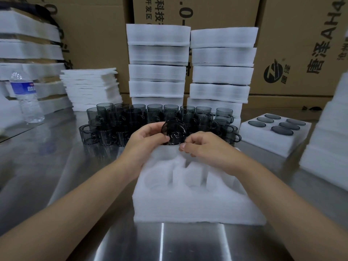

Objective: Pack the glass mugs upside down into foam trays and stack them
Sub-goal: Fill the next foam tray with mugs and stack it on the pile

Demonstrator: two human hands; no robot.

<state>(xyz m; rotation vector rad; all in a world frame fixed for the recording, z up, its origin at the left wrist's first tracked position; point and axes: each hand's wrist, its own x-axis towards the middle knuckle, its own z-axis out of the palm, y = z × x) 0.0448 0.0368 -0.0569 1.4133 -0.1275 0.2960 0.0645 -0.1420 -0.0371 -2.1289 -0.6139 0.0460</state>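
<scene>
- Left hand (148, 138): fingers and thumb curled round the left side of a dark glass mug (174, 132), clasping it.
- Right hand (199, 146): fingers curled, with the thumb and fingertips meeting the mug's lower right edge in a pinch. The exact contact point is hidden, so I cannot tell whether it has the handle.
- Mug: held off the counter and tilted, round base towards the camera, at the far edge of the foam tray (197, 204).
- Foam tray: white, lying flat at the near middle of the steel counter (56, 166), with round pockets facing up. Both forearms cross over it.
- Loose mugs (150, 117): same dark glass, standing upright in a tight cluster just beyond the tray, mid-counter.
- Filled tray (254, 142): towards the right edge of the counter, six dark round bases showing in its pockets.
- Tray stacks (158, 63): two tall white columns side by side at the back edge, behind the loose mugs.
- Foam sheets (92, 87): a low flat pile at back left.
- Water bottle (26, 98): upright near the left edge.
- Cardboard boxes (291, 44): printed, forming a wall behind the counter.
</scene>
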